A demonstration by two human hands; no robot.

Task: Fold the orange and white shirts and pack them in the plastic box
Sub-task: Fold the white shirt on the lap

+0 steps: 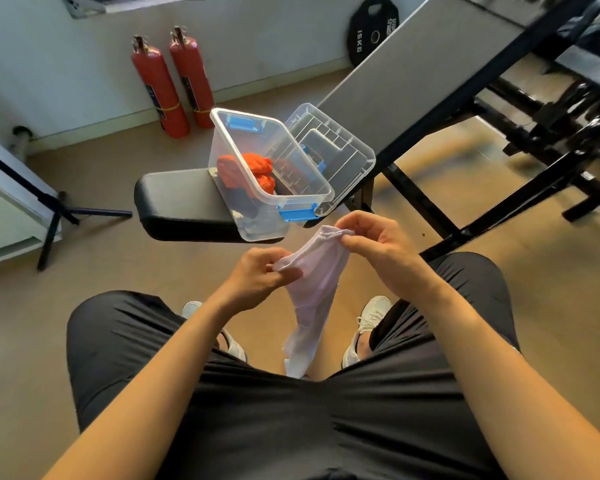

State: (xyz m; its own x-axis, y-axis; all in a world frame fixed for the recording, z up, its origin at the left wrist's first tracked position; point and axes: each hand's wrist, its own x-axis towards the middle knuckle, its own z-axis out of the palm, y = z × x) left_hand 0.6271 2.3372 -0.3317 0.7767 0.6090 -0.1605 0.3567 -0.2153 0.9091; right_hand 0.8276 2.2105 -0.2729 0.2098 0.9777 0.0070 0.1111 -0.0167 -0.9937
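Nearest, above the person's lap in black shorts, the thin white fabric shirt (312,289) hangs limp between the knees, its lower end trailing down toward the white shoes. The left hand (258,277) pinches one bunched top edge between thumb and fingers, and the right hand (371,242) pinches the other gathered edge a little higher; both are closed on the cloth. It looks light, soft and wrinkle-prone, likely to slump wherever unsupported, so seams or shoulders seem the better places to hold for a fold. Beyond, on the black padded bench (177,206), sits the clear plastic box with blue latches (257,220), the crumpled orange shirt (253,171) already inside, its clear lid (340,147) leaning just behind.
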